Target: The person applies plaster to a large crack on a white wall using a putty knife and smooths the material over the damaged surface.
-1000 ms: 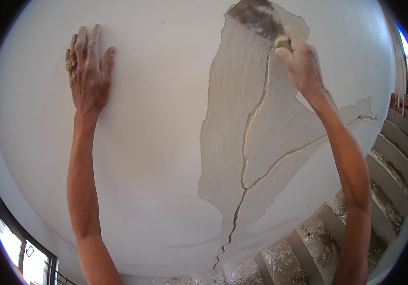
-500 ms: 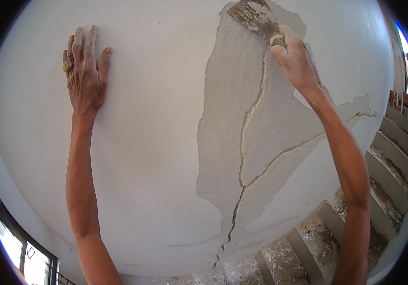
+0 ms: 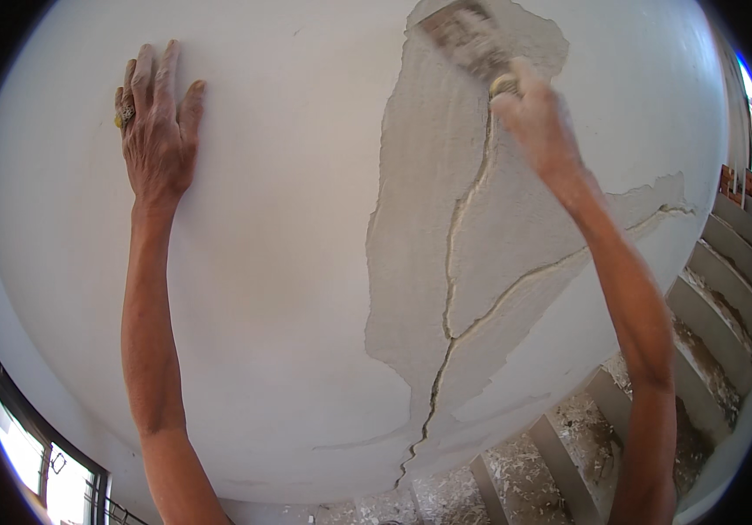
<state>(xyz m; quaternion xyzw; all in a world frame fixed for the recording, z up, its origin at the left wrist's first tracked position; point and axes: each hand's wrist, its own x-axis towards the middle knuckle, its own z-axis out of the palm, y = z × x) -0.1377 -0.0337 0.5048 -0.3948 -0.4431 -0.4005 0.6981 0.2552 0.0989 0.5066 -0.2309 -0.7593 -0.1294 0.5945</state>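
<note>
My left hand (image 3: 159, 131) lies flat on the white wall (image 3: 271, 210) at the upper left, fingers spread and dusty, with rings on it. At the upper right my right hand (image 3: 538, 118) is closed round the handle of a paint scraper (image 3: 468, 39), a wide blade stained with rust and plaster. The blade is blurred by motion and lies over the top of a bare grey patch (image 3: 411, 262) where the paint is off. A branching crack (image 3: 453, 262) runs down through this patch, starting just below the scraper.
Concrete stairs (image 3: 586, 429) strewn with paint flakes run along the lower right and climb up the right side. A dark-framed window (image 3: 69, 486) shows at the lower left. Bricks (image 3: 748, 186) are visible by the stair top at the far right.
The right hand and scraper have shifted slightly left and down across the top of the grey patch. My left hand keeps its place on the wall.
</note>
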